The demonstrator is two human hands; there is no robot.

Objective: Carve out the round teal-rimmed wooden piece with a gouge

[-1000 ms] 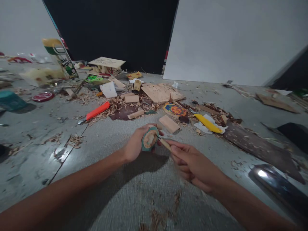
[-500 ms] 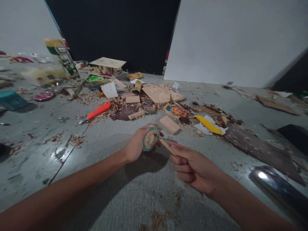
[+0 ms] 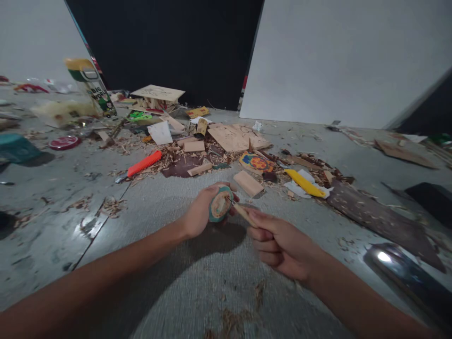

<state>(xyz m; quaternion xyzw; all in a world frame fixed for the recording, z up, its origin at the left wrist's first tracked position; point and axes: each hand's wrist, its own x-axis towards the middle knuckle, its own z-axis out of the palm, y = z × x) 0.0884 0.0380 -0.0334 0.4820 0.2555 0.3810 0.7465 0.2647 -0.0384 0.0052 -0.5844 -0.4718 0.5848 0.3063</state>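
- At twelve o'clock, taking the teal-rimmed wooden piece (image 3: pixel 219 205) as clock centre: dark panel (image 3: pixel 162 52) and white panel (image 3: pixel 339 56), standing beyond the grey floor (image 3: pixel 176 292).
- Three to four o'clock: dark brown sheet (image 3: pixel 377 219), flecked, material unclear.
- Four o'clock: right hand (image 3: pixel 278 240), fingers curled narrowly round the handle of a slim carving tool (image 3: pixel 243 213).
- Nine o'clock: left hand (image 3: pixel 201 212), wrapped about the wooden piece, fingertips showing past its far edge.
- Ten o'clock: orange-handled cutter (image 3: pixel 144 164); shy of three: yellow-handled tool (image 3: pixel 305 182). Neither in hand.
- Two o'clock, near: pale wood block (image 3: pixel 248 183).
- Centre: wooden piece tilted, pale rough face toward the tool. Tip meets or nearly meets its right side; blade shape too small to tell.
- Judgement: hollowing or scraping that face. Next move calls for a firm left hold, short controlled strokes, left fingertips clear of the tip.
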